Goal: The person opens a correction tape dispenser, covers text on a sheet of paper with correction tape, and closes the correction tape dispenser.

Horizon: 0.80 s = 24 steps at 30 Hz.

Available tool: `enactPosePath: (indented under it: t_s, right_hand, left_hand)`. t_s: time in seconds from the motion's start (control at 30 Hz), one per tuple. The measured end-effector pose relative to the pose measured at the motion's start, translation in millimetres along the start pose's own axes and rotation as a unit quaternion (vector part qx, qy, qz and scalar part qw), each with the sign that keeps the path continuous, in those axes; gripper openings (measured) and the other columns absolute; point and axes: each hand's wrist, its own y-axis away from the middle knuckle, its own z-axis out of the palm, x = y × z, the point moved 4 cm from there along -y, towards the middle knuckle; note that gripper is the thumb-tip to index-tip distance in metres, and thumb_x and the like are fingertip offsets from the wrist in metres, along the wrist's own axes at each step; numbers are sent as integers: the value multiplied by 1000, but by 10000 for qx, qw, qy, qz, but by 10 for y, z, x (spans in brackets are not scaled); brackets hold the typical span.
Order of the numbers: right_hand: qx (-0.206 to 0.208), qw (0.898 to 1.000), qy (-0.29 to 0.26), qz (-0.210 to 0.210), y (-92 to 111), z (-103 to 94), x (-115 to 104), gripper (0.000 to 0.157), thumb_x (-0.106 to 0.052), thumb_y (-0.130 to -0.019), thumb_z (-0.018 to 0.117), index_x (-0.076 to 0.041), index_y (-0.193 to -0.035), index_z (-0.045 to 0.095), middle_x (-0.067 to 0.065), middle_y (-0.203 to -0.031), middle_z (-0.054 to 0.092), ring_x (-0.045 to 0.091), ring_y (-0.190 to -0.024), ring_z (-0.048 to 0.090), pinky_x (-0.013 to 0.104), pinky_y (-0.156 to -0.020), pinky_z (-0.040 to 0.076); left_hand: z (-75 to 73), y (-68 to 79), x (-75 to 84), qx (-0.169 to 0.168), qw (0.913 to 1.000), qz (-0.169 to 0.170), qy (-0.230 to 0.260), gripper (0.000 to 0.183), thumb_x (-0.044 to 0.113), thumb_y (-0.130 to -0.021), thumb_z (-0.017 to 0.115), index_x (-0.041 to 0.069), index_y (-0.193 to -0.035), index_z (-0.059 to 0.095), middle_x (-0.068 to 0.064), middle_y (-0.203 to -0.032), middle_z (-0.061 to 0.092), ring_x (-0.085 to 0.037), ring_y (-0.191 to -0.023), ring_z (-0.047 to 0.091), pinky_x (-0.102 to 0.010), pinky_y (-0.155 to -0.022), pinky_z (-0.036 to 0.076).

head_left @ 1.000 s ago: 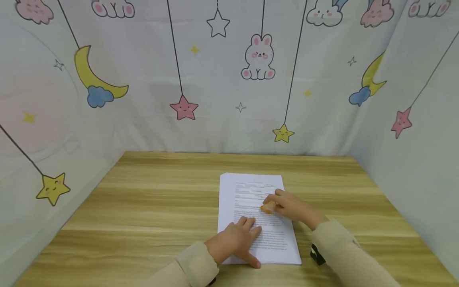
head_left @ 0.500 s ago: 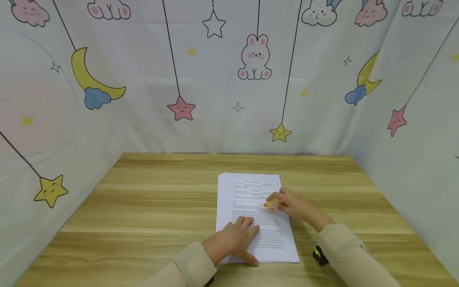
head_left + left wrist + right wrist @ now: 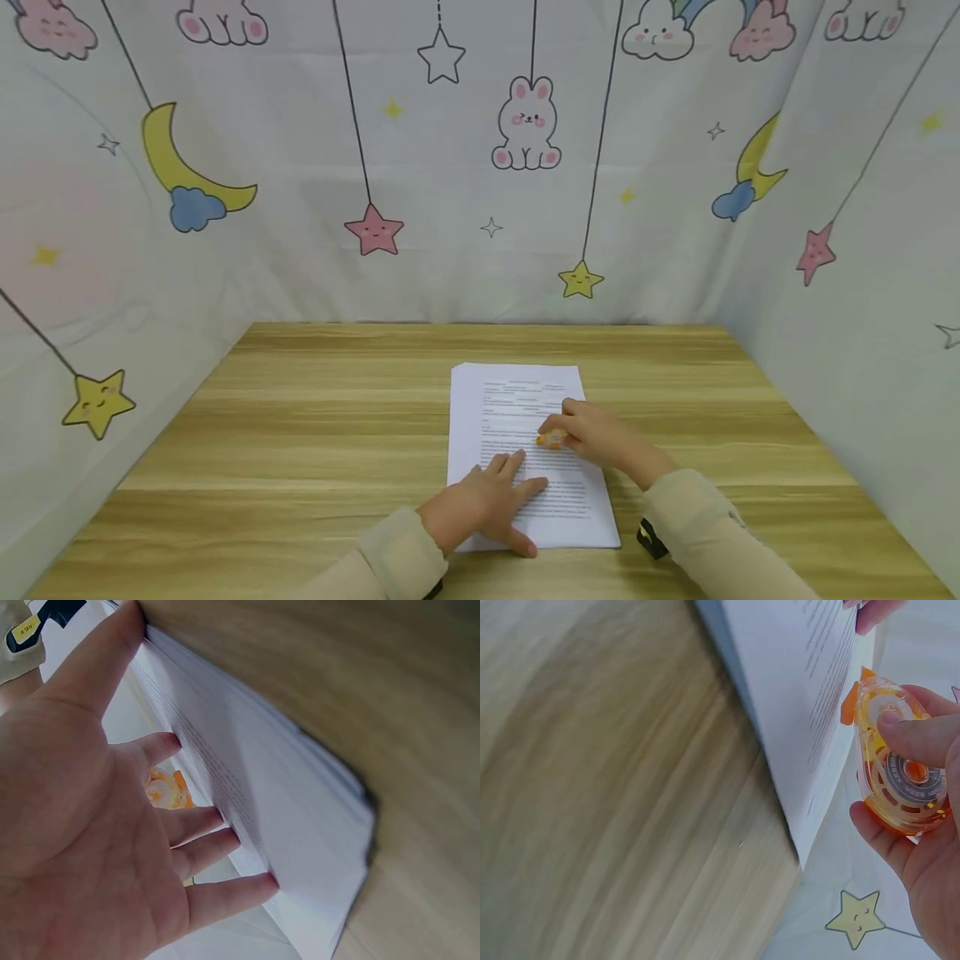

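A stack of printed paper point(image 3: 555, 508) lies on the wooden table, seen in all three views. My left hand point(image 3: 491, 502) rests on the lower left of the top sheet, fingers spread and fingertips touching the paper; in the left wrist view the hand point(image 3: 105, 810) shows its palm side with straight fingers. My right hand point(image 3: 603, 435) pinches an orange, clear-cased correction tape point(image 3: 552, 439) over the middle right of the page. In the right wrist view the thumb lies on the side of the correction tape point(image 3: 900, 765), whose orange tip is toward the sheet. Whether the tip touches paper is unclear.
The wooden table point(image 3: 300, 433) spreads around the stack. A white cloth point(image 3: 450, 275) printed with stars, moons and rabbits hangs behind and along both sides. A black strap piece point(image 3: 651, 539) shows under the right sleeve point(image 3: 697, 517).
Between half a second ago and now, the right hand has moved left and slightly down across the page with the correction tape. The left hand stays in place on the paper, its fingers slightly more spread.
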Motion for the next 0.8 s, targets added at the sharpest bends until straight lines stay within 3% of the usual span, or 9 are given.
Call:
enactPosePath:
  t_s: [0.53, 0.8]
  right_hand:
    - [-211, 9996, -102, -128, -75, 27, -10, 26, -3, -82, 63, -23, -99, 67, -5, -76, 47, 8, -66, 37, 19, -61, 35]
    - [-384, 9991, 44, -168, -110, 40, -20, 26, -4, -82, 63, -24, -98, 66, -5, -78, 49, 8, -67, 40, 21, -62, 38]
  left_hand:
    - [-23, 4, 9, 28, 9999, -33, -163, 87, 73, -66, 59, 43, -141, 27, -5, -151, 21, -26, -137, 27, -48, -98, 43]
    - [-46, 33, 5, 41, 10000, 22, 40, 88, 71, -65, 61, 41, -141, 30, -6, -150, 22, -27, -135, 28, -49, -98, 42]
